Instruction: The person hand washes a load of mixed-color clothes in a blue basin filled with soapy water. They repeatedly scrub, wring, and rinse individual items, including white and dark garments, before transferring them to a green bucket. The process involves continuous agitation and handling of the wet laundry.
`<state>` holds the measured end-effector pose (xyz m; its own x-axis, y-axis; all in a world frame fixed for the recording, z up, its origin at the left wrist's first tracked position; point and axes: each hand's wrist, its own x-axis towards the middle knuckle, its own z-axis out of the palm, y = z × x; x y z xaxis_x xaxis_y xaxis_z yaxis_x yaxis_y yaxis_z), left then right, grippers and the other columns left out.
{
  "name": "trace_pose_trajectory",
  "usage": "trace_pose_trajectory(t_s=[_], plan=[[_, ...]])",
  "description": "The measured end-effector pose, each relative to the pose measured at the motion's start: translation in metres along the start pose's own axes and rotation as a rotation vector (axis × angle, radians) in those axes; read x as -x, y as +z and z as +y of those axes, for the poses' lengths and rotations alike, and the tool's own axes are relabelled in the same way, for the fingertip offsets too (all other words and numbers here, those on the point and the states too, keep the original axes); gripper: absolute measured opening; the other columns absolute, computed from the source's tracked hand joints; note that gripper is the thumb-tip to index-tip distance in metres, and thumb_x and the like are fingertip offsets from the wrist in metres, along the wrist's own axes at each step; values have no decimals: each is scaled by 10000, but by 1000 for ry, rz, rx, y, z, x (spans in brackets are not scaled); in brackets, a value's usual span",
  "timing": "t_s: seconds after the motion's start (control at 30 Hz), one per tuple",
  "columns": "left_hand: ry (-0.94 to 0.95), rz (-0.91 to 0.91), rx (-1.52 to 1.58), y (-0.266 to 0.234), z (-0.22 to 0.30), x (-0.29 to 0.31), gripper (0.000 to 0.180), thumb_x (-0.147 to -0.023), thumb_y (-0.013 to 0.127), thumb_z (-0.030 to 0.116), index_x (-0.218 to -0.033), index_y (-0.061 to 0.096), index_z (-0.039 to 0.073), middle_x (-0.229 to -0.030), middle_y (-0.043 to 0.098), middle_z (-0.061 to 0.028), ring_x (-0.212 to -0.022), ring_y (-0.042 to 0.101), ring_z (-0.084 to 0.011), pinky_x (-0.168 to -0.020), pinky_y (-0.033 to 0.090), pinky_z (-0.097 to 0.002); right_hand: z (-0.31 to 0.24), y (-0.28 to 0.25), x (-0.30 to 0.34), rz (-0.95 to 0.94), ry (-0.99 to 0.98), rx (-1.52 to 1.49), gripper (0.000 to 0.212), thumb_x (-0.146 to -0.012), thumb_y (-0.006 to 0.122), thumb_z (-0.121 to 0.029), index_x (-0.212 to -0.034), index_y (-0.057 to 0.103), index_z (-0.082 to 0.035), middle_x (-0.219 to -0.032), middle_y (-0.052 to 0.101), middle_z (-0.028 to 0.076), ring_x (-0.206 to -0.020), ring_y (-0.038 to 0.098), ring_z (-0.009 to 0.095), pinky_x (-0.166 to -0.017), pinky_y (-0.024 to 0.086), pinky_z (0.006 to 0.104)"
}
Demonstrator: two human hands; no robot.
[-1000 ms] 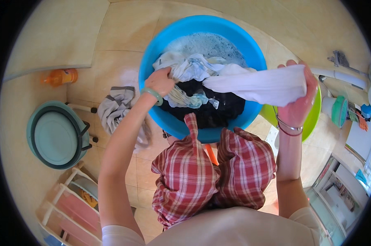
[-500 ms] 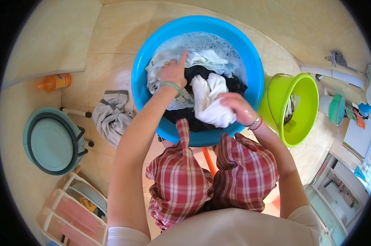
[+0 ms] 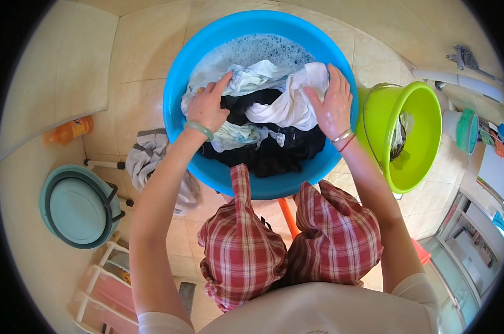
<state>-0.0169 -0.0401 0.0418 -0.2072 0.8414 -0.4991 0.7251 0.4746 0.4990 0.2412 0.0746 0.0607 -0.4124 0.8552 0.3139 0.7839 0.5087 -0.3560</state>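
Note:
A large blue basin (image 3: pixel 176 67) holds sudsy water (image 3: pixel 263 44) and a heap of wet laundry. Spread over the pale light-blue clothes (image 3: pixel 257 78) at the basin's left is my left hand (image 3: pixel 208 108), its fingers apart and resting on the fabric. My right hand (image 3: pixel 334 108) lies along the basin's right inner side, fingers stretched out and thumb against a bunched white cloth (image 3: pixel 288 106). The hand does not appear to grip this cloth. Dark clothes (image 3: pixel 285 153) fill the near part of the basin and show between the lighter pieces.
A lime-green bucket (image 3: pixel 394 178) with some cloth inside stands right of the basin. Left are a grey garment (image 3: pixel 143 161) on the floor, an orange bottle (image 3: pixel 68 131), a teal folding tub (image 3: pixel 76 206) and a white-framed rack (image 3: pixel 110 284). Red plaid fabric (image 3: pixel 243 239) covers my knees.
My right hand has carried the white cloth up to the basin's far right and its fingers have spread. My left hand has shifted slightly, still over the pale clothes. The view has shifted a little.

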Motion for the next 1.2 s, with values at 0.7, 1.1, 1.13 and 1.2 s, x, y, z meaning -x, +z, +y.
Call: trace_pose_trajectory(t_s=[0.7, 1.1, 1.13, 1.2], plan=[[230, 62, -241, 41, 30, -79, 785, -766, 649, 583, -1463, 372, 348, -1617, 72, -154, -1472, 175, -346, -1138, 153, -627, -26, -30, 42, -454, 651, -1023, 125, -918, 525, -94, -992, 559, 2, -811, 513, -30, -763, 433, 44, -647, 390, 217], [271, -313, -250, 50, 18, -82, 810, -695, 708, 550, -1426, 431, 338, -1364, 555, -49, -1253, 506, -326, -1025, 326, -589, -103, -191, -46, 64, 529, -1409, 470, -929, 565, -220, -1318, 474, 28, -1274, 564, 233, -1077, 624, 292, -922, 526, 393], [301, -315, -318, 53, 21, -75, 779, -716, 699, 557, -1419, 441, 344, -1339, 566, -47, -1226, 525, -318, -1011, 341, -564, -107, -196, -49, 185, 399, -1214, 502, -942, 560, -253, -1336, 443, 35, -1313, 542, 248, -1097, 619, 313, -914, 541, 398], [340, -285, -437, 60, 32, -58, 709, -766, 674, 569, -1406, 455, 356, -1275, 586, -36, -1167, 563, -292, -968, 379, -499, -108, -204, -62, 245, 182, -1172, 465, -941, 561, -244, -1303, 453, 25, -1270, 548, 227, -1065, 617, 298, -900, 535, 387]])
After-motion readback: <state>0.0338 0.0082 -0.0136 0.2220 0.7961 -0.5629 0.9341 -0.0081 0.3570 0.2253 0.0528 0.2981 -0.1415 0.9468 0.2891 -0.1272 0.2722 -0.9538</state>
